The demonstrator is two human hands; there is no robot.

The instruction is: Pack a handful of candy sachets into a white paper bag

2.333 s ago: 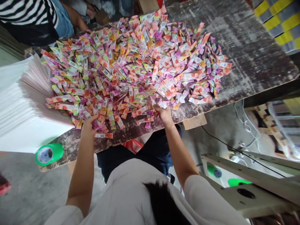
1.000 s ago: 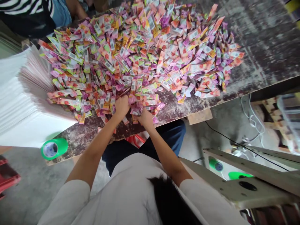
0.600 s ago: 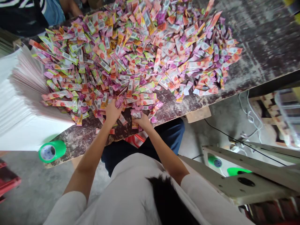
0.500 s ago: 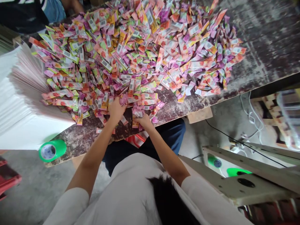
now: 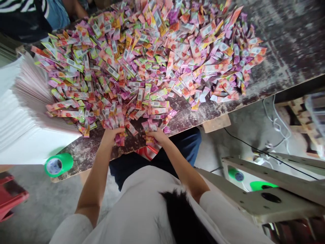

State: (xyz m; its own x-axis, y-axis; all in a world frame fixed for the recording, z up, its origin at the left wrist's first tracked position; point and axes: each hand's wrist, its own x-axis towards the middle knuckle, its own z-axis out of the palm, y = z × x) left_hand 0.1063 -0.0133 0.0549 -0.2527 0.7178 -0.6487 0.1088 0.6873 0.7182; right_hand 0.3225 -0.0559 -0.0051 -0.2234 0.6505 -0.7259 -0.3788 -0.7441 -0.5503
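Many small pink, purple, orange and green packets (image 5: 142, 64) lie in a wide heap on the dark worn table (image 5: 284, 57). Near the front edge, my left hand (image 5: 113, 134) is closed on several pink and purple packets (image 5: 118, 122), which stick out above and below its fingers. To its right, my right hand (image 5: 157, 135) grips a small bunch of pink and orange packets (image 5: 149, 127). A gap separates the two hands, with a loose packet (image 5: 131, 128) lying between them.
A thick stack of white sheets (image 5: 30, 125) is at the table's left, with a green tape roll (image 5: 59, 164) by the front corner. Another person (image 5: 57, 15) is at the far left. A metal frame (image 5: 279, 203) stands at the lower right, a red stool (image 5: 12, 196) at the lower left.
My left hand has moved left and toward the table's front edge, and a bunch of packets now shows in it. My right hand has stayed nearly in place, its packets more upright.
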